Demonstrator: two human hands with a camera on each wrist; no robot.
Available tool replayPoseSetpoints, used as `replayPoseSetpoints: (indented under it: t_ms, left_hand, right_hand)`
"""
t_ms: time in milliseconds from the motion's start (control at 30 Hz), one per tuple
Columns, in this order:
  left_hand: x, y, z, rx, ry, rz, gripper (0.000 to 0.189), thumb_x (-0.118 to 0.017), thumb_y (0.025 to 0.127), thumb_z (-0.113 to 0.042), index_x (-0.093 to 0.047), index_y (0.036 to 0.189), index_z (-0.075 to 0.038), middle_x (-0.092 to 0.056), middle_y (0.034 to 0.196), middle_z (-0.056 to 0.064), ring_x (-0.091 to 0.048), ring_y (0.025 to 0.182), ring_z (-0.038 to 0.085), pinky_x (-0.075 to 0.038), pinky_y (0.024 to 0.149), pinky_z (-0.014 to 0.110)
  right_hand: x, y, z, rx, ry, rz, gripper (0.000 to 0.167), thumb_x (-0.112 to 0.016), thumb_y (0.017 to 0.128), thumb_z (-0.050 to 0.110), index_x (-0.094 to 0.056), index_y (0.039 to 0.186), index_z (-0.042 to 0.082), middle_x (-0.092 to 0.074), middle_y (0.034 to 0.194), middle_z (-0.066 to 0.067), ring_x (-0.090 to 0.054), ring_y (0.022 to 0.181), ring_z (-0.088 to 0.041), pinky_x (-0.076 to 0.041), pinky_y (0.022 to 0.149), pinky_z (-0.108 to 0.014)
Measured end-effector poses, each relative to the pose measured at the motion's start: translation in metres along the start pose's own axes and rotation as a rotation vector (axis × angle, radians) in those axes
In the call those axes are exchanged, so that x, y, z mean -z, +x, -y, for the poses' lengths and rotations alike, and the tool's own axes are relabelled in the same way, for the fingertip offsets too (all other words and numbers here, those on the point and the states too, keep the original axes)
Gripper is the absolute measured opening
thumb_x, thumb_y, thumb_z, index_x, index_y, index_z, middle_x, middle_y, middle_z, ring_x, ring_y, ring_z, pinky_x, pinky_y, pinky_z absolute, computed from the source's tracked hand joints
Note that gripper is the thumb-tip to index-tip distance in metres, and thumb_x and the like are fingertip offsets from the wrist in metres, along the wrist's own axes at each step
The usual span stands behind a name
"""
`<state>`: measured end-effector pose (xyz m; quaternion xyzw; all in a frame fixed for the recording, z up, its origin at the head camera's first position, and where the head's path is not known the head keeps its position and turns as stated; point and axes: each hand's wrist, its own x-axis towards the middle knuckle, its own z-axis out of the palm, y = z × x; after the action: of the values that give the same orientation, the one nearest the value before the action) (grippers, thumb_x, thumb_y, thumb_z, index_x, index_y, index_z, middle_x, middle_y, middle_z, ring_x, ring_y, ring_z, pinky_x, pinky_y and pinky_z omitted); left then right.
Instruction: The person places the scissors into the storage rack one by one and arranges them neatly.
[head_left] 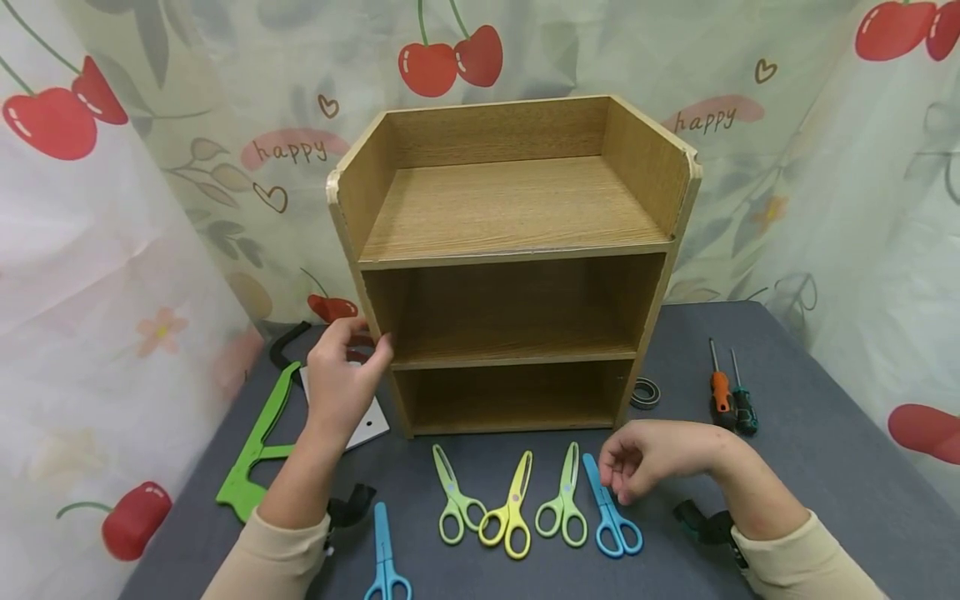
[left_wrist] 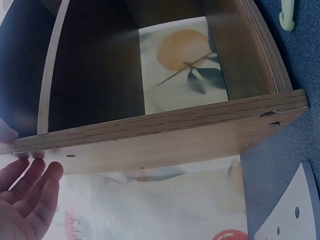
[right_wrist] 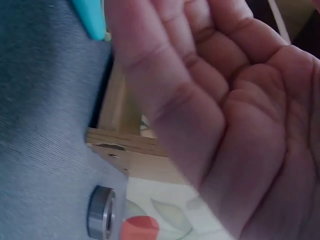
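Observation:
A wooden shelf unit (head_left: 517, 208) with an open top and two compartments below stands upright on the dark table. My left hand (head_left: 345, 375) holds the front edge of its left side panel. In the left wrist view, the thumb is on the inner side of that panel (left_wrist: 150, 135) and the fingers (left_wrist: 35, 195) are on the outer side. My right hand (head_left: 663, 454) is near the shelf's lower right corner, beside blue scissors (head_left: 611, 517), fingers loosely curled with nothing visible in them. Left of those lie green scissors (head_left: 562, 504), yellow scissors (head_left: 512, 512) and more green scissors (head_left: 453, 500).
Other blue scissors (head_left: 384, 550) lie near the front edge. A green-handled saw (head_left: 258, 446) and a white plate with holes (head_left: 367, 427) are at left. Right of the shelf are a dark ring (head_left: 645, 393), an orange screwdriver (head_left: 721, 396) and a teal screwdriver (head_left: 744, 408). Printed curtains surround the table.

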<state>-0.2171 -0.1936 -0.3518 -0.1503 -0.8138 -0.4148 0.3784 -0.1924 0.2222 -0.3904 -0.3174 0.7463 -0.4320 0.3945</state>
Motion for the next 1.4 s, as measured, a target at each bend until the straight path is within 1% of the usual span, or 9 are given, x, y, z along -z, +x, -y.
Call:
replayPoseSetpoints:
  t_ms: [133,367,467,633,867,1033,1167,1267,1400]
  left_hand:
    - [0.0,0.0,0.002,-0.005,-0.002,-0.004,0.022,-0.076,0.088,-0.007,-0.069,0.106,0.002,-0.068,0.1,0.012,-0.07,0.082,0.024,-0.056,0.068,0.031]
    - [0.0,0.0,0.002,-0.007,-0.019,-0.007,0.02,-0.075,0.088,-0.006,-0.069,0.105,0.001,-0.068,0.099,0.012,-0.07,0.08,0.025,-0.052,0.068,0.017]
    - [0.0,0.0,0.002,-0.013,-0.019,-0.007,0.02,-0.075,0.088,-0.006,-0.069,0.105,0.002,-0.068,0.098,0.012,-0.07,0.079,0.026,-0.049,0.068,0.013]
    - [0.0,0.0,0.002,-0.017,-0.009,-0.006,0.022,-0.076,0.087,-0.006,-0.068,0.105,0.003,-0.068,0.099,0.013,-0.07,0.079,0.026,-0.047,0.068,0.009]
    - [0.0,0.0,0.002,-0.012,0.008,-0.002,0.022,-0.075,0.088,-0.007,-0.068,0.106,0.001,-0.068,0.098,0.013,-0.07,0.078,0.025,-0.05,0.067,0.012]
    - [0.0,0.0,0.002,-0.021,0.018,-0.002,0.022,-0.075,0.088,-0.008,-0.068,0.106,0.001,-0.068,0.098,0.012,-0.07,0.076,0.022,-0.057,0.064,0.029]
    - [-0.001,-0.001,0.003,-0.03,0.011,-0.003,0.022,-0.076,0.087,-0.008,-0.068,0.105,0.001,-0.068,0.097,0.012,-0.07,0.075,0.022,-0.059,0.062,0.041]
    - [-0.001,0.0,0.003,-0.034,0.012,-0.006,0.021,-0.076,0.087,-0.008,-0.068,0.104,0.002,-0.068,0.096,0.012,-0.07,0.074,0.022,-0.059,0.062,0.046]
    - [-0.001,0.0,0.003,-0.035,0.014,-0.01,0.02,-0.075,0.087,-0.007,-0.068,0.104,0.002,-0.068,0.096,0.012,-0.07,0.074,0.022,-0.059,0.062,0.049]
  right_hand:
    - [-0.005,0.006,-0.006,-0.09,-0.001,0.015,0.02,-0.075,0.081,0.001,-0.067,0.097,-0.008,-0.067,0.083,-0.003,-0.06,0.074,-0.009,-0.049,0.066,-0.021]
    - [-0.017,0.015,-0.005,-0.3,-0.133,-0.124,0.015,-0.081,0.075,-0.003,-0.069,0.084,0.002,-0.064,0.071,-0.001,-0.053,0.063,-0.01,-0.043,0.058,-0.024]
    - [-0.025,0.018,-0.002,-0.391,-0.196,-0.175,0.017,-0.084,0.074,-0.003,-0.069,0.077,0.005,-0.064,0.067,-0.002,-0.055,0.058,-0.011,-0.045,0.055,-0.025]
    - [-0.032,0.022,0.0,-0.489,-0.323,-0.203,0.02,-0.087,0.074,0.001,-0.069,0.069,0.008,-0.066,0.063,-0.004,-0.059,0.054,-0.013,-0.048,0.052,-0.027]
    - [-0.042,0.026,0.001,-0.523,-0.45,-0.203,0.019,-0.076,0.073,-0.003,-0.066,0.062,0.009,-0.064,0.056,-0.004,-0.058,0.048,-0.014,-0.044,0.046,-0.026]
    - [-0.045,0.021,0.012,-0.539,-0.475,-0.259,0.02,-0.072,0.071,-0.007,-0.063,0.06,0.008,-0.058,0.053,-0.002,-0.049,0.045,-0.013,-0.037,0.045,-0.025]
    - [-0.041,0.012,0.019,-0.512,-0.48,-0.302,0.028,-0.066,0.067,-0.008,-0.052,0.053,0.013,-0.047,0.047,0.005,-0.039,0.043,-0.011,-0.029,0.046,-0.026]
    - [-0.039,0.004,0.025,-0.473,-0.469,-0.343,0.031,-0.063,0.065,-0.008,-0.046,0.052,0.015,-0.041,0.047,0.006,-0.036,0.044,-0.011,-0.025,0.048,-0.027]
    - [-0.035,-0.009,0.032,-0.405,-0.486,-0.391,0.031,-0.064,0.065,-0.006,-0.047,0.053,0.016,-0.037,0.049,0.008,-0.032,0.046,-0.01,-0.023,0.05,-0.027]
